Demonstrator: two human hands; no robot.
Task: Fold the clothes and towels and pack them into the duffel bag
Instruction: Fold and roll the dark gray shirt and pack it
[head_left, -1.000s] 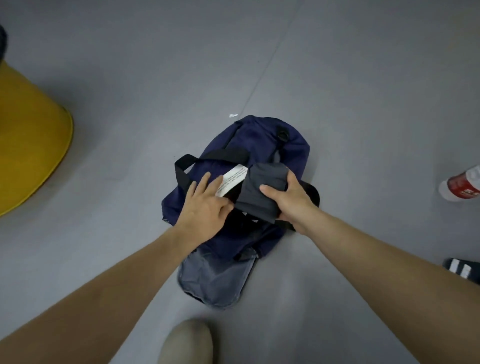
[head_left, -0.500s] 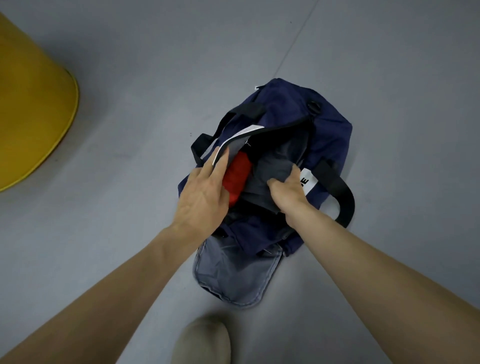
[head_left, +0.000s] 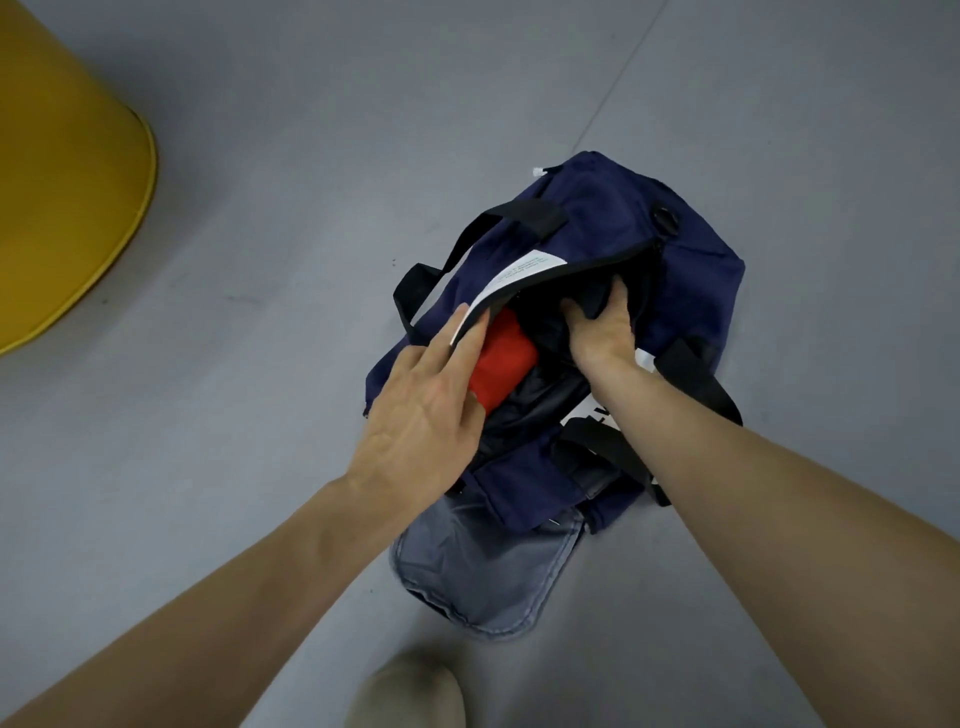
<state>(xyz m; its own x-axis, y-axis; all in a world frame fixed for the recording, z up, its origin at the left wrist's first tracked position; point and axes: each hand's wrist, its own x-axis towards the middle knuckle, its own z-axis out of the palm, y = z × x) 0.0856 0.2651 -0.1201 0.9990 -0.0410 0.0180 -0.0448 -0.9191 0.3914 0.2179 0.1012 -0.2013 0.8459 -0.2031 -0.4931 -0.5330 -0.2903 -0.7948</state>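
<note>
The right hand (head_left: 602, 332) has gone deeper into the duffel bag (head_left: 696, 270) than a moment ago, and the dark cloth (head_left: 589, 296) went in with it. The floor (head_left: 311, 130) is flat and grey. A big yellow round thing (head_left: 67, 171) stands far left. The left hand (head_left: 421, 415) has a wide grip, with straight fingers pushing the bag's edge aside. Next to them, a red cloth (head_left: 501, 358) lies inside the bag. The right grip holds the dark cloth in the bag's mouth.
</note>
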